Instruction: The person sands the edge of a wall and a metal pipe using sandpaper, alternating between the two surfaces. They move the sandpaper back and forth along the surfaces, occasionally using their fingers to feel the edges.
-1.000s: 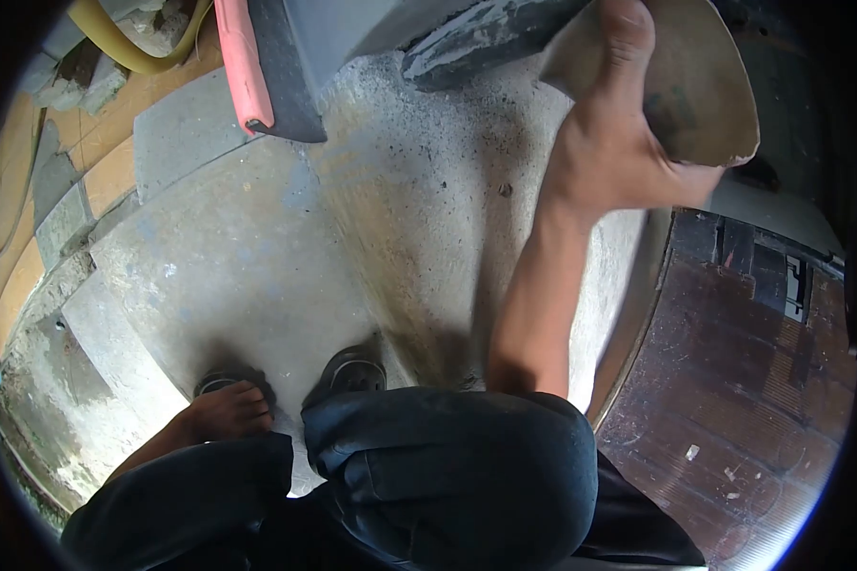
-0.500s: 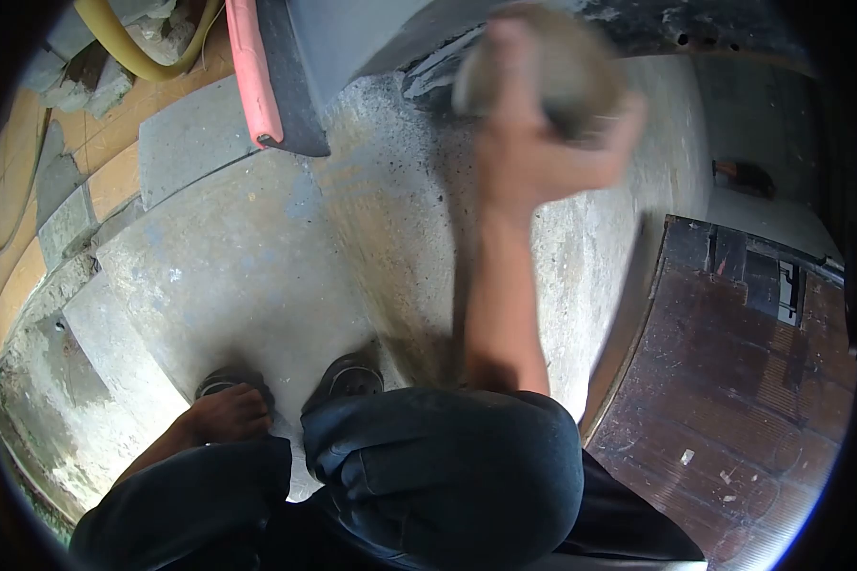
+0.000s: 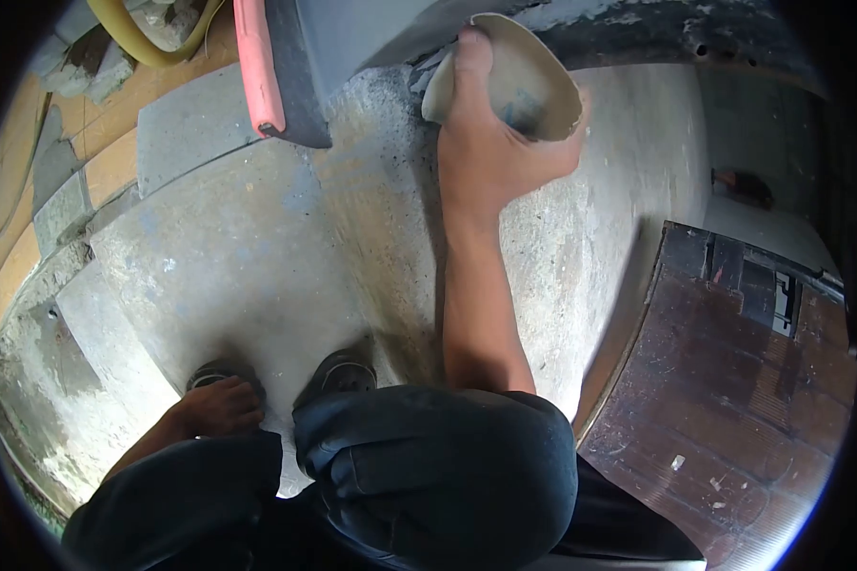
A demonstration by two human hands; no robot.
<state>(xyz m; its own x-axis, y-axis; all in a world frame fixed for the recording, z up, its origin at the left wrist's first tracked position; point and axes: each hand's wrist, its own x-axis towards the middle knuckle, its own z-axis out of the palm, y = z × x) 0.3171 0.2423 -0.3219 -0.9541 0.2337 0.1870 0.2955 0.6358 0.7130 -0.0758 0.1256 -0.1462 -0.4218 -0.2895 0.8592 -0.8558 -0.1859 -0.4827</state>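
Observation:
My right hand [image 3: 490, 143] is wrapped round a curled tan sheet that looks like sandpaper [image 3: 535, 71], thumb on its left face and fingers behind its right edge. Bluish marks show on the hollow side of the sheet. It overlaps the lower edge of a grey and black painted panel [image 3: 628, 33], where the paint is scuffed. My left hand [image 3: 221, 407] rests by my left knee, above the shoe, its fingers together and loosely curled with nothing visible in them.
A pink-edged dark strip [image 3: 257, 76] hangs left of the panel. Behind it are a yellow hose [image 3: 138, 52] and broken rubble [image 3: 100, 71]. Concrete floor [image 3: 238, 238] lies under my feet. On the right sits a dirty brown ribbed board [image 3: 714, 381].
My right hand has shifted left and slightly down with the sheet, which now shows its hollow side clearly instead of blurred. My left hand has barely moved.

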